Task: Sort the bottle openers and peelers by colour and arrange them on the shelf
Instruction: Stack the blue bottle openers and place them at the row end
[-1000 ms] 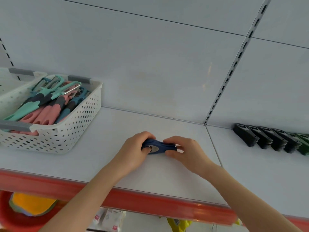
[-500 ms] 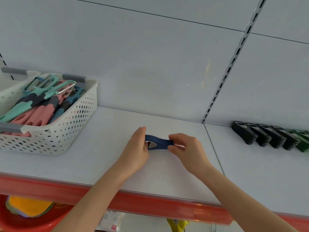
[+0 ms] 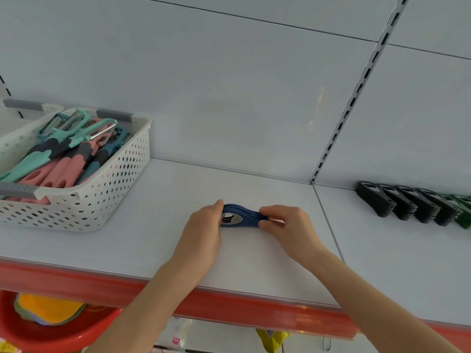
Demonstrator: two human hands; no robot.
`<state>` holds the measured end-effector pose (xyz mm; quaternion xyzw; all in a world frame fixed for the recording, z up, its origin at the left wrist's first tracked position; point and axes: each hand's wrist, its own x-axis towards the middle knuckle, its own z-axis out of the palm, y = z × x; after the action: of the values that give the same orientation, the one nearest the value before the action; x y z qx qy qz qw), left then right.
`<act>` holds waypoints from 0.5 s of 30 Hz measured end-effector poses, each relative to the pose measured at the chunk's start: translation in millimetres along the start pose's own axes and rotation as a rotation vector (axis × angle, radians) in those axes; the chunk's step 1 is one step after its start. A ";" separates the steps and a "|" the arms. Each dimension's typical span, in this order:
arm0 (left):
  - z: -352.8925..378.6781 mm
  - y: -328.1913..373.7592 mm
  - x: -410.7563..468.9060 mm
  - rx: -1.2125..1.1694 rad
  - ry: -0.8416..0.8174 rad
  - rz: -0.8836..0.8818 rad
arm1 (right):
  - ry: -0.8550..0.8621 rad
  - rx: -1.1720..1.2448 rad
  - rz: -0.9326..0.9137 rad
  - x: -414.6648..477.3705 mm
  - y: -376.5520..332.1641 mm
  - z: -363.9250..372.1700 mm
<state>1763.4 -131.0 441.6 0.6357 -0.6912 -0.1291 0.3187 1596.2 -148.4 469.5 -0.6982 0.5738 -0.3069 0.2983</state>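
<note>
A small stack of blue bottle openers (image 3: 244, 217) lies on its edge on the white shelf (image 3: 153, 240), metal insert facing me. My left hand (image 3: 204, 233) presses its left end with the fingertips; my right hand (image 3: 288, 225) pinches its right end. A row of black bottle openers (image 3: 402, 203) stands on the right shelf section, with green ones (image 3: 462, 212) at the frame's right edge. Mint, pink and teal peelers (image 3: 63, 156) fill a white perforated basket (image 3: 89, 205) at the left.
A slotted upright (image 3: 354, 98) divides the back wall. The shelf has a red front strip (image 3: 229, 305). Below at the left sits a red basin (image 3: 51, 335) with yellow items inside, and packaged goods show under the shelf.
Both hands have shifted their hold on the blue openers, left fingers now extended against the end. The stack sits slightly further back on the shelf.
</note>
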 end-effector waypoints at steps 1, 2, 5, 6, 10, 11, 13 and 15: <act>1.1 -0.2 0.6 0.040 0.001 0.009 | -0.006 -0.006 0.004 -0.1 0.1 0.1; 1.5 0.1 1.0 0.076 0.004 0.021 | -0.006 -0.007 0.006 -0.5 0.1 0.0; 0.6 4.1 2.4 0.152 -0.010 0.038 | 0.009 0.005 0.003 0.1 2.1 -0.4; 0.2 5.1 2.7 0.176 -0.006 0.038 | 0.010 0.005 0.000 0.4 2.7 -0.4; -0.3 2.5 4.6 0.137 0.040 0.027 | 0.004 -0.009 0.003 2.6 5.2 -1.5; -2.1 1.6 4.3 0.091 0.057 0.028 | -0.005 -0.013 0.007 3.9 5.3 -2.6; -8.4 3.6 3.9 -0.028 0.110 0.056 | -0.050 -0.014 0.019 5.5 3.3 -8.1; -15.7 10.8 6.8 -0.144 0.166 0.099 | -0.114 0.029 0.036 6.0 1.2 -17.4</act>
<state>1764.3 -132.3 461.8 0.5848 -0.6817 -0.1095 0.4258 1582.9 -155.7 480.1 -0.6998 0.5638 -0.2698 0.3460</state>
